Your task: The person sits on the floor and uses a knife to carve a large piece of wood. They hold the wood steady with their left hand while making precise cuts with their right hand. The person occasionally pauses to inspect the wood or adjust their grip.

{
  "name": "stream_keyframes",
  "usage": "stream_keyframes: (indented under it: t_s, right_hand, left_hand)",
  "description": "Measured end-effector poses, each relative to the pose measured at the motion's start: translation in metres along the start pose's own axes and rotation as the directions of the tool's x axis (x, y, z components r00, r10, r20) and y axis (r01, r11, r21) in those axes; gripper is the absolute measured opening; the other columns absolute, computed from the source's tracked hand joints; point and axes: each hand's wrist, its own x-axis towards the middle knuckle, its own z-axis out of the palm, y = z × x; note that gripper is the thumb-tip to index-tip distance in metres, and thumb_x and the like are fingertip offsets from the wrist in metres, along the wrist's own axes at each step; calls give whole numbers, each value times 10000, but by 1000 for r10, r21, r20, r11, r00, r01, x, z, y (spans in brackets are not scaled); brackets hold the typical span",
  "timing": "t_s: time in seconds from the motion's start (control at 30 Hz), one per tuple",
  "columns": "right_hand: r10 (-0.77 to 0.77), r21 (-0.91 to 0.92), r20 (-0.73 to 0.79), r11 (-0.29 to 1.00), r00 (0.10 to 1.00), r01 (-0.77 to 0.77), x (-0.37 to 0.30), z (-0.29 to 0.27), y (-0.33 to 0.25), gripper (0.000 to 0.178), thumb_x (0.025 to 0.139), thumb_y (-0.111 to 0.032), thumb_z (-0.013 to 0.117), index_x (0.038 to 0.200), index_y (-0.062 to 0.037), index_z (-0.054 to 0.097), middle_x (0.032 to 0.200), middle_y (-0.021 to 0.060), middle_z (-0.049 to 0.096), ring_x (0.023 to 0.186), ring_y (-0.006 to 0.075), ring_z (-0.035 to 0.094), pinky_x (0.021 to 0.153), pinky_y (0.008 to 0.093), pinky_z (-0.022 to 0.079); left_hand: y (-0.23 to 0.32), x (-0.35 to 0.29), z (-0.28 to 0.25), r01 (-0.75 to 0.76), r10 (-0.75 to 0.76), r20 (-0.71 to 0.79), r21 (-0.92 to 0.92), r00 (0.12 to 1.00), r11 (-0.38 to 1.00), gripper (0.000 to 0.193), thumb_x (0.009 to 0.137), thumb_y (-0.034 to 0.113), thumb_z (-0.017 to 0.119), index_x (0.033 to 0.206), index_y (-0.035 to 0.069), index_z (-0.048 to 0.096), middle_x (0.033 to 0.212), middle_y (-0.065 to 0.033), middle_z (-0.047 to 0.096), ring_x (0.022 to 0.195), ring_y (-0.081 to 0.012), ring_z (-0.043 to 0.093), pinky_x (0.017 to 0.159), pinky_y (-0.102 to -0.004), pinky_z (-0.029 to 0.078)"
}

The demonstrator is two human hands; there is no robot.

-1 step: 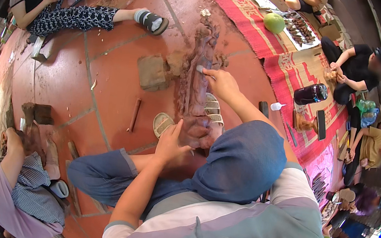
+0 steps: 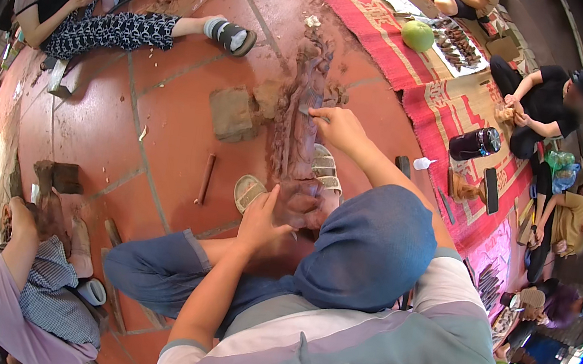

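A long reddish-brown wood carving [image 2: 304, 140] stretches away from me over the tiled floor, its near end between my legs. My right hand [image 2: 343, 132] is closed in a pinch on a small flat grey piece [image 2: 305, 109], which lies against the carving's upper middle. Whether it is a scraper or an abrasive scrap I cannot tell. At the near end my left hand [image 2: 261, 223] rests by the carving's left side, thumb and fingers spread apart. A sandal [image 2: 249, 193] shows left of the carving, and another at its right.
Left of the carving lie a brown block [image 2: 233, 113] and a thin round stick [image 2: 206, 179]. A red patterned mat [image 2: 416, 117] at the right bears a dark thermos [image 2: 474, 143], a phone [image 2: 490, 192], a white bottle [image 2: 422, 163] and a green fruit [image 2: 418, 35]. Other people sit around.
My right hand has shifted very slightly, and the grey piece now sits at a different tilt on the carving. My left hand keeps its place.
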Motion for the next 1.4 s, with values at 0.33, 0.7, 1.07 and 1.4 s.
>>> stream_keyframes:
  t_s: [0.33, 0.7, 1.07, 1.4]
  right_hand:
    - [60, 27, 35, 998, 998, -61, 2, -9, -9, 260, 860, -225, 599, 1091, -138, 681, 943, 165, 668, 893, 354, 632, 784, 431, 502]
    - [111, 9, -56, 994, 992, -110, 16, -19, -9, 236, 869, -196, 565, 1065, -180, 696, 1028, 163, 658, 961, 337, 622, 817, 433, 499]
    - [60, -251, -26, 966, 998, -65, 8, -6, -27, 261, 849, -169, 529, 1052, -137, 690, 955, 160, 676, 900, 334, 646, 780, 449, 516]
    - [62, -47, 40, 997, 997, -60, -6, -9, 1, 267, 833, -185, 590, 1068, -111, 692, 1008, 145, 675, 938, 331, 641, 849, 389, 498]
  left_hand:
    - [-1, 1, 3, -48, 48, -26, 13, 998, 999, 1008, 621, 277, 810, 1434, 20, 273, 1232, -201, 506, 1155, -361, 482, 980, -426, 392]
    - [0, -1, 4, -47, 48, -27, 5, 999, 999, 1006, 627, 294, 808, 1436, 26, 273, 1254, -195, 496, 1170, -361, 470, 990, -435, 383]
    - [-4, 1, 1, -30, 30, -48, -12, 998, 999, 1009, 620, 301, 812, 1438, 42, 282, 1256, -198, 494, 1172, -357, 469, 997, -428, 380]
    - [6, 2, 6, -67, 66, -37, -22, 997, 998, 1011, 621, 297, 811, 1444, 54, 276, 1249, -206, 497, 1161, -369, 477, 994, -432, 382]
